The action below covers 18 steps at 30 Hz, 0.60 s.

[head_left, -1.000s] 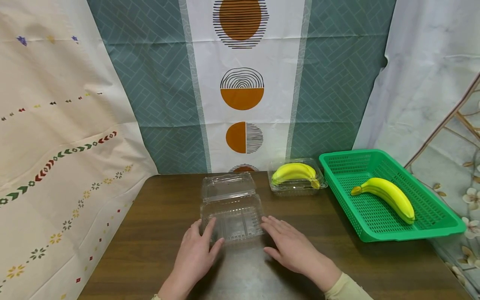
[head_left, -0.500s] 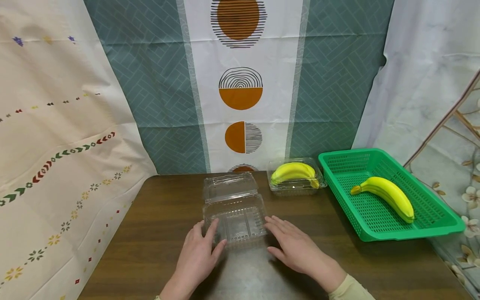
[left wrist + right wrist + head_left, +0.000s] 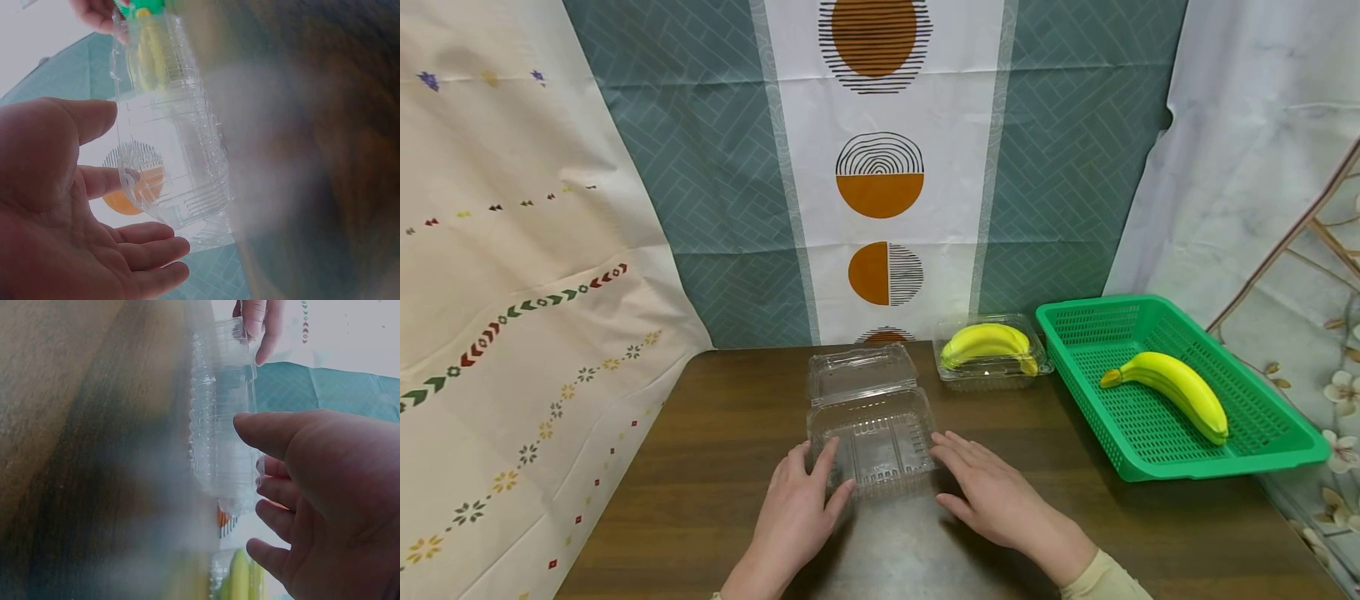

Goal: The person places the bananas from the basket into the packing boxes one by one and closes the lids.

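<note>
A clear plastic clamshell box lies on the wooden table with its lid folded back on the far side. Nothing lies inside it. My left hand is at its near left corner, fingers relaxed and spread, the index finger overlapping the rim. On the opposite side, my right hand has its extended fingertips right at the box's right edge. In the left wrist view, the left thumb and fingers are loosely spread beside the box wall. The right wrist view shows the right thumb and fingers apart too.
Behind and to the right, a closed clear box holds bananas. A green plastic basket with another yellow banana bunch stands at the right. Patterned cloths hang around the table.
The open clamshell box and both hands have shifted slightly to the right, mostly in the first half second. The fingers keep the same relaxed pose. The camera view has drifted a little.
</note>
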{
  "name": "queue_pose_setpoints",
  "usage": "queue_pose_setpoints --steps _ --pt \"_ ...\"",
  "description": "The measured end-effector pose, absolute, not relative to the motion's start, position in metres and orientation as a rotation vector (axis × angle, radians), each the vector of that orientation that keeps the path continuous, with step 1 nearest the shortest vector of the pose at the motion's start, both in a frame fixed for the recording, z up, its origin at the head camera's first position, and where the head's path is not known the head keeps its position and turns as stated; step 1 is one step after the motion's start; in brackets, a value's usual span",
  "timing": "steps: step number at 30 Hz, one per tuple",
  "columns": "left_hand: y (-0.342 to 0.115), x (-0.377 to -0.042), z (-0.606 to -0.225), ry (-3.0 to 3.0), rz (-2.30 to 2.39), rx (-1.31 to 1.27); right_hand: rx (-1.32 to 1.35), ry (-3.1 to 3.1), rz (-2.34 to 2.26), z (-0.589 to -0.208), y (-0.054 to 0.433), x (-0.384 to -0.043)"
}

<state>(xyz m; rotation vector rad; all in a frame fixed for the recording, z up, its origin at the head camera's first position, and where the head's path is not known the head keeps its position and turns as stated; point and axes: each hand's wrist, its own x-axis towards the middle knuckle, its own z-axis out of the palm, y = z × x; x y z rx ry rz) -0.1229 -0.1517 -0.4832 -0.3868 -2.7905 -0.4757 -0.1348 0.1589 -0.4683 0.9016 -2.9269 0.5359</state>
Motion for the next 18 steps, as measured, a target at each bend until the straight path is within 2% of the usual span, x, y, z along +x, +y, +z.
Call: queue_pose_setpoints --steps 18 --pt "-0.1525 -0.1217 -0.4825 -2.807 -0.55 -0.381 0.908 -2.906 0.531 -0.4709 0.1578 -0.1356"
